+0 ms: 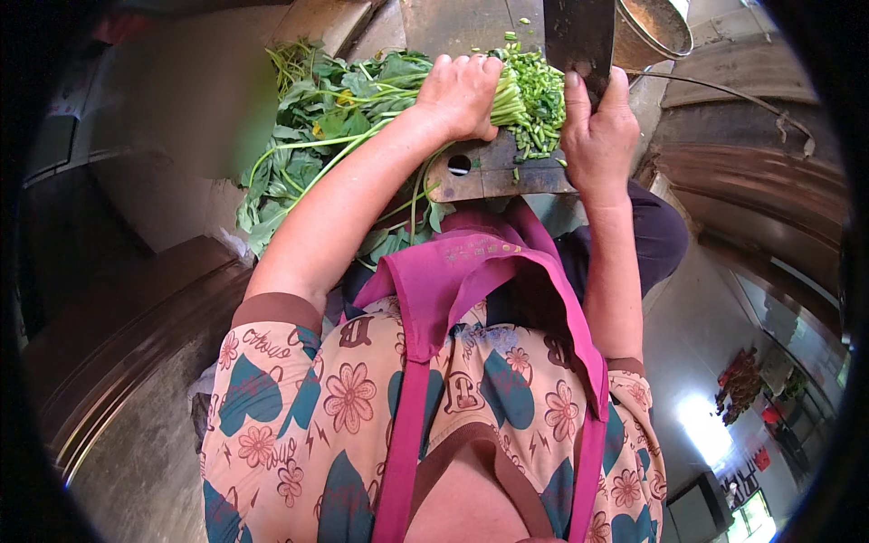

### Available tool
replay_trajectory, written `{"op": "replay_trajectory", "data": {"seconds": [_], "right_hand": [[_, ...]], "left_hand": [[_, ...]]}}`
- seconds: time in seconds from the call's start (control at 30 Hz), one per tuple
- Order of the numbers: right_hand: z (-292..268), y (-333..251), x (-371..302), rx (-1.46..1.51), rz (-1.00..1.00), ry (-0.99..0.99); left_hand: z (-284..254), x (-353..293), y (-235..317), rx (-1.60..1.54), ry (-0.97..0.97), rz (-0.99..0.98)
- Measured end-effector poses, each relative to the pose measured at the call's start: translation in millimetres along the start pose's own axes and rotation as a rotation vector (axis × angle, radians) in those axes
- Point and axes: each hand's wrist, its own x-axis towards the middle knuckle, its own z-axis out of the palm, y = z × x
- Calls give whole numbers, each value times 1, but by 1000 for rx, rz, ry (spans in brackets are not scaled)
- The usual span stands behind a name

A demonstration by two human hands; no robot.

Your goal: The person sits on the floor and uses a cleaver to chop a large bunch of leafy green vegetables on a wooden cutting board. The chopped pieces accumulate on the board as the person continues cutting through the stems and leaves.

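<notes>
My left hand (pixel 460 98) is closed over a thick bunch of leafy greens (pixel 367 95), pressing it onto a wooden cutting board (pixel 493 178). The leaves spread out to the left of my hand, and the cut stem ends stick out on its right. Short chopped green stem pieces (pixel 541 118) lie heaped on the board between my hands. On the right, my right hand (pixel 599 136) grips a dark, broad-bladed cleaver (pixel 579 36), its blade pointing away from me beside the chopped pieces. The handle is mostly hidden inside my fingers.
A round metal bucket (pixel 656 27) stands at the far right, past the cleaver. A thin, dark rod (pixel 724 83) reaches right from near it. Some long stems and leaves hang over the board's near left edge, above my magenta apron (pixel 489 258).
</notes>
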Motion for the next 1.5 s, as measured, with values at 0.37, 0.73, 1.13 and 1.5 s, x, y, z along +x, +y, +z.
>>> {"op": "replay_trajectory", "data": {"seconds": [0.37, 0.73, 1.13, 1.5], "right_hand": [[15, 15, 20, -93, -32, -147], [18, 42, 34, -241, 169, -301], [57, 74, 56, -364, 108, -390], [20, 35, 35, -291, 187, -407]], "left_hand": [[-1, 2, -1, 2, 34, 23], [-5, 0, 1, -30, -9, -6], [-3, 0, 1, -7, 10, -5], [9, -5, -2, -38, 216, 16]]}}
